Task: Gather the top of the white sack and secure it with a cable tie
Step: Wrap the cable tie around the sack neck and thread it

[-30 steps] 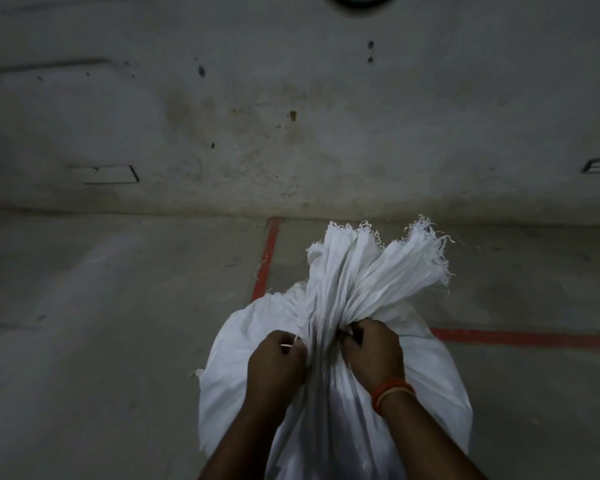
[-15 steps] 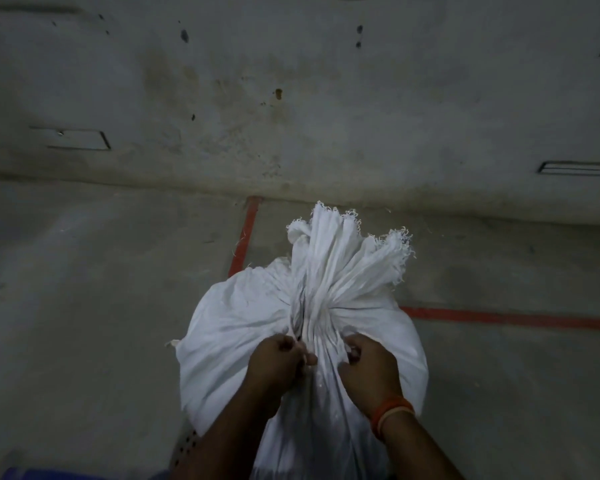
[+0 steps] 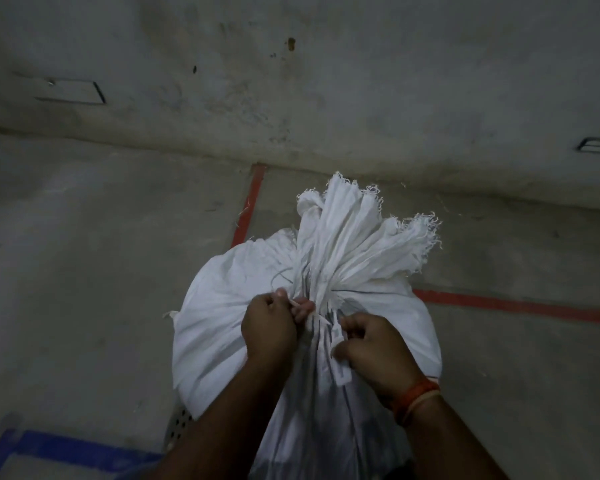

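Two hands: left hand, right hand gripping one cable tie; one white sack.

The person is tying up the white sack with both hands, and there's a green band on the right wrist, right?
Not quite: the band on the right wrist is orange-red, not green, as the head view shows. The rest holds: the left hand and right hand both work at the white sack's gathered neck.

Worn on the head, angled forward and down, close over both forearms entering from 6 o'clock. Faces a concrete floor meeting a wall toward 12 o'clock. Single wide-angle view, nothing shared with another.
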The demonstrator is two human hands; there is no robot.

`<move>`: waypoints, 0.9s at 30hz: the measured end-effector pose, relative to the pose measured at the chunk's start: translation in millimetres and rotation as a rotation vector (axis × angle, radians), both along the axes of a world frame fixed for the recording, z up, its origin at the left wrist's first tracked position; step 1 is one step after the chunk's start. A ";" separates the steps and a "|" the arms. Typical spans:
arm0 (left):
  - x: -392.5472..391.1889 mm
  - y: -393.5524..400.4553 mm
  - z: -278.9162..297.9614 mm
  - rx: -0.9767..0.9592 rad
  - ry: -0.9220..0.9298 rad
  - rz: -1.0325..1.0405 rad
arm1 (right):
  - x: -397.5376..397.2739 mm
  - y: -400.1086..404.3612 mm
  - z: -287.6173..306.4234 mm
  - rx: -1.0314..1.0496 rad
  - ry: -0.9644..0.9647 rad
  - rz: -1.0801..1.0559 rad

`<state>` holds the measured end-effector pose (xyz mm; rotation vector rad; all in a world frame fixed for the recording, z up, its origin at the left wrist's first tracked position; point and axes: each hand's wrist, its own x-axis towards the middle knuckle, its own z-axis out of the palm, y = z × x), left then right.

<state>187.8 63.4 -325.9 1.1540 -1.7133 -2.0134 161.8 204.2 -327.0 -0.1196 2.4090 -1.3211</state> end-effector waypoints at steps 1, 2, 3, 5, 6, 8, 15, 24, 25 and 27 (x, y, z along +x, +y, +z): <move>0.2 1.6 1.5 -0.058 0.003 -0.008 | -2.3 0.4 0.9 -0.021 -0.032 -0.013; 0.8 4.1 3.9 -0.079 0.013 -0.009 | -4.3 1.4 0.7 -0.045 -0.061 -0.021; 1.0 6.8 5.5 -0.074 0.026 -0.005 | -5.8 2.1 1.3 -0.065 -0.085 -0.027; 1.9 10.2 6.1 -0.071 0.032 -0.004 | -6.8 2.6 1.8 -0.109 -0.117 -0.037; 2.8 11.4 7.0 -0.078 0.026 -0.005 | -6.9 2.7 1.5 -0.128 -0.125 -0.042; 4.7 14.2 8.5 -0.078 0.030 0.005 | -6.7 2.4 1.2 -0.153 -0.144 -0.053; 7.7 18.4 10.9 -0.070 0.052 0.055 | -2.6 2.1 6.6 -0.213 -0.155 -0.072; 9.0 20.9 7.6 -0.111 0.046 0.017 | -2.7 1.2 7.9 -0.252 -0.145 -0.058; 9.3 21.1 5.9 -0.121 0.050 0.012 | -2.7 0.6 7.4 -0.255 -0.135 -0.054; 10.1 21.1 3.0 -0.182 0.042 0.001 | -3.2 -0.2 6.0 -0.259 -0.111 -0.049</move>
